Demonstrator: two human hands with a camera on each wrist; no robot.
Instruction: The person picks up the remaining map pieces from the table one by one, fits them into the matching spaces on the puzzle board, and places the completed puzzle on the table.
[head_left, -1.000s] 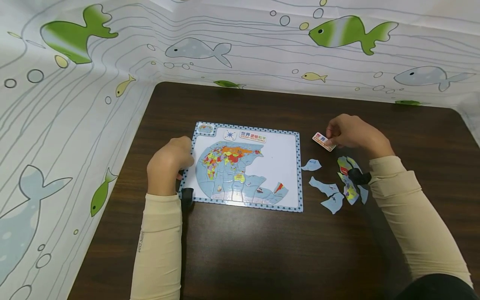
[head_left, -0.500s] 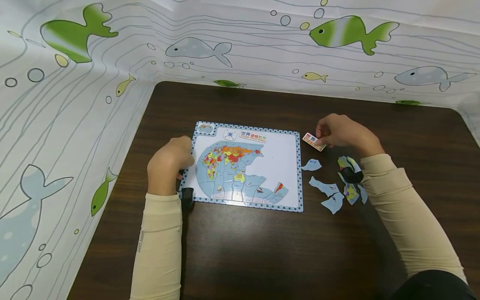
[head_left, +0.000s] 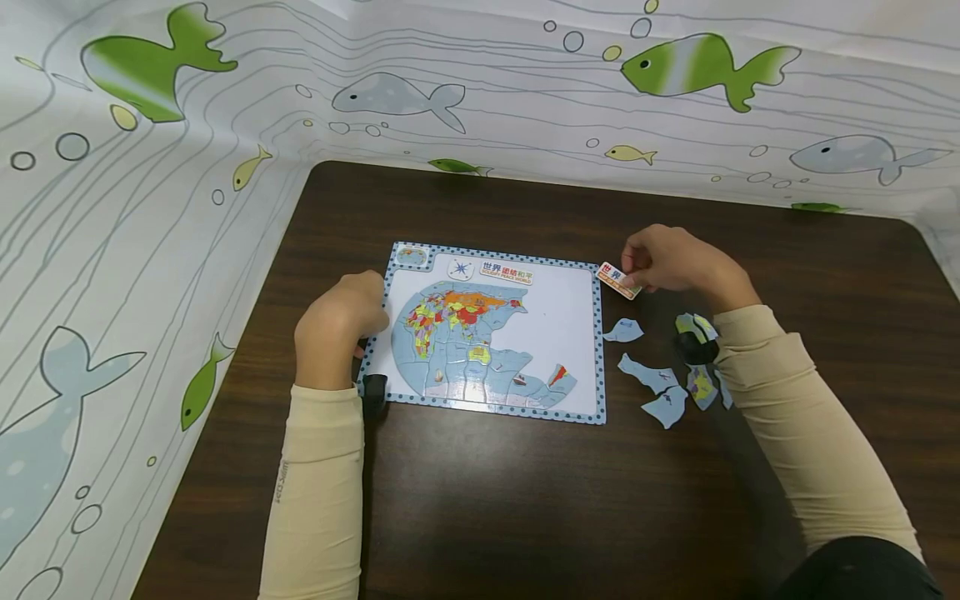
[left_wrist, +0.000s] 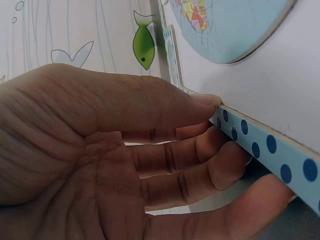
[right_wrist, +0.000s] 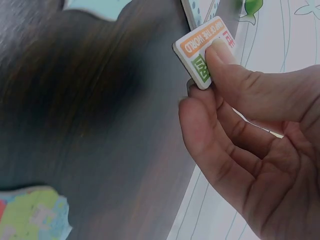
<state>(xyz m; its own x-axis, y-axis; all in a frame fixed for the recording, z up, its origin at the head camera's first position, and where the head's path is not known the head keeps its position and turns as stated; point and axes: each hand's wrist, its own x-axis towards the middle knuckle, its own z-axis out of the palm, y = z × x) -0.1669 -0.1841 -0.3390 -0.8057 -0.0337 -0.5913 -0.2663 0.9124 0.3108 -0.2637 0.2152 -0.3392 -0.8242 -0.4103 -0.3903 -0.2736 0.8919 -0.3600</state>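
Note:
A world-map jigsaw board with a dotted blue border lies on the table, its map partly filled from the left. My left hand holds the board's left edge. In the left wrist view the thumb lies on the border's edge and the fingers reach along and below it. Beside the upper right corner, my right hand pinches a small white title piece by one end. Printed lettering on that title piece faces the right wrist camera, the thumb covering part of it.
Right of the board lie loose blue pieces, one of them touching its border. Several colourful pieces sit under the right wrist, partly hidden by a black wrist camera. Fish-patterned white sheeting borders the dark table.
My right hand has carried the title piece leftward from the open table to the board's upper right corner. The left hand and the board stay where they were.

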